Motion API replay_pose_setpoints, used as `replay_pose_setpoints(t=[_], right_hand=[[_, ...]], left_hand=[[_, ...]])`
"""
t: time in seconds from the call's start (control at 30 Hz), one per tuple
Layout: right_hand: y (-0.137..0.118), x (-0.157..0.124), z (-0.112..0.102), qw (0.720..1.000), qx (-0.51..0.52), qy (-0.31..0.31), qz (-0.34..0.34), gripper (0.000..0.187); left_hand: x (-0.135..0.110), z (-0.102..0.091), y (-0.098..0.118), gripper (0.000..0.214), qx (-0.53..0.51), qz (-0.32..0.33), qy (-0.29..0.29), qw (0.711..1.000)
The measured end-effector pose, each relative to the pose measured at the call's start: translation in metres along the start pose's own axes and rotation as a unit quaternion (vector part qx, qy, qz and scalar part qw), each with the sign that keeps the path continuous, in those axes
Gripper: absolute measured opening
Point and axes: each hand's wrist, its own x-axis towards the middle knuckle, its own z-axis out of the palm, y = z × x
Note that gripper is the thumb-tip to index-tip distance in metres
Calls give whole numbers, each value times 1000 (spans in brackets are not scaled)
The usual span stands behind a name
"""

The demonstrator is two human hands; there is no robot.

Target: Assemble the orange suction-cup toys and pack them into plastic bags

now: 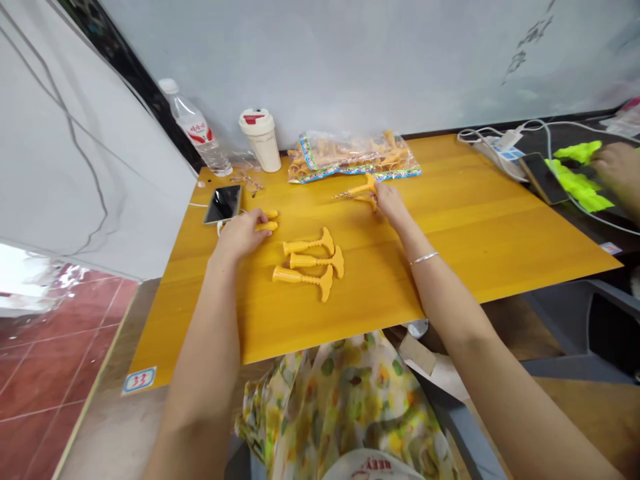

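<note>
My left hand [243, 233] rests on the wooden table [465, 227] with its fingers curled over small orange plastic pieces [269, 221]. My right hand [389, 202] reaches farther back and pinches an orange plastic part [361, 191] just in front of a clear bag of more orange parts [350, 157]. Three assembled orange T-shaped pieces [310, 263] lie side by side between my arms. A silver bracelet [424, 257] is on my right wrist.
A phone [223, 203], a white lidded cup [261, 139] and a water bottle [195, 127] stand at the table's back left. At the far right another person's hand [620, 175] is by bright green pieces [580, 175], cables and a power strip [505, 150].
</note>
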Motion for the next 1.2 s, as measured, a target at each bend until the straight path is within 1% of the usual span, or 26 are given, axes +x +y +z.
replay_pose_setpoints(t=[0.1,0.17,0.23,0.3,0.47,0.67,0.77,0.83,0.87,0.93,1.03,1.1,1.2], right_hand=[[-9,-13,2,998,-8,-15,56,51],[-11,-22,3,997,-28,-22,70,47],[-12,-31,1,994,-62,-21,82,44],[-12,-38,-2,988,-115,-18,104,46],[-17,-51,-10,967,-216,-3,139,49],[-20,-54,-15,940,-313,2,135,50],[-21,-55,-18,931,-343,9,127,48],[-24,-56,-18,929,-351,16,114,46],[-25,-58,-18,931,-352,18,100,45],[-27,-61,-14,938,-342,18,46,44],[-26,-64,-5,943,-324,10,-69,43],[-22,-63,2,935,-333,3,-118,48],[-15,-59,8,923,-357,-4,-144,49]], left_hand=[[-2,-6,4,23,-21,12,46,999],[-5,-10,8,24,-33,11,77,996],[-7,-13,12,24,-48,13,92,994],[-8,-15,14,25,-60,22,103,993],[-7,-14,13,27,-69,34,113,991],[-7,-16,11,30,-94,26,91,991],[-9,-19,15,33,-126,24,62,990],[-10,-21,18,39,-151,36,18,988],[-10,-21,20,43,-164,46,-14,985],[-11,-20,23,50,-187,70,-89,976],[-10,-16,29,54,-209,88,-179,957],[-9,-14,32,53,-203,87,-214,952],[-9,-12,36,50,-185,91,-237,949]])
